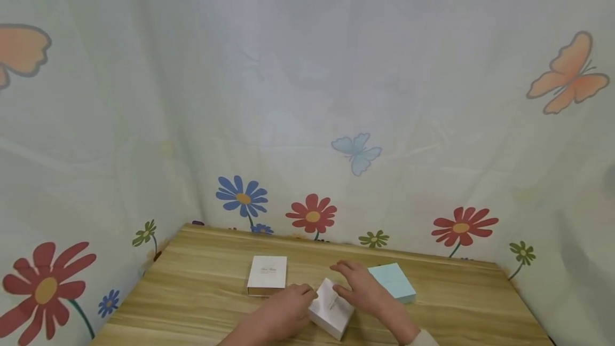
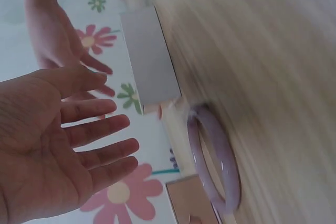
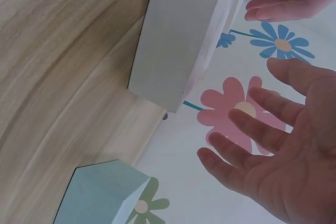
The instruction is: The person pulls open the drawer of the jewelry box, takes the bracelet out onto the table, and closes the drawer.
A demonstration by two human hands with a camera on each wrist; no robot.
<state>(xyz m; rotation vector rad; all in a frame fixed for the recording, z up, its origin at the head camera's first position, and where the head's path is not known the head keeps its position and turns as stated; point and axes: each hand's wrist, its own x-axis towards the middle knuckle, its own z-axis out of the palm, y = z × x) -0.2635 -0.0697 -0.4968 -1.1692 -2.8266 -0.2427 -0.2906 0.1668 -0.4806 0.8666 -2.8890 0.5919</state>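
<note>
A white box (image 1: pixel 331 308) with small printing on its lid lies turned at an angle on the table between the hands. My left hand (image 1: pixel 290 308) is at its left side, and my right hand (image 1: pixel 362 287) hovers by its upper right. Both wrist views show relaxed, spread fingers, with the left hand (image 2: pixel 68 145) and the right hand (image 3: pixel 283 135) apart from the white box (image 3: pixel 168 35) and holding nothing. In the left wrist view, a pale purple bangle (image 2: pixel 228 166) rests on the table near the white box (image 2: pixel 149 59); the head view does not show it.
A second white box (image 1: pixel 267 273) lies farther back on the left of the wooden table (image 1: pixel 192 282). Just beyond the right hand is a light blue box (image 1: pixel 396 282), partly covered by it. A flower-and-butterfly curtain (image 1: pixel 288 95) hangs behind the table and along its sides.
</note>
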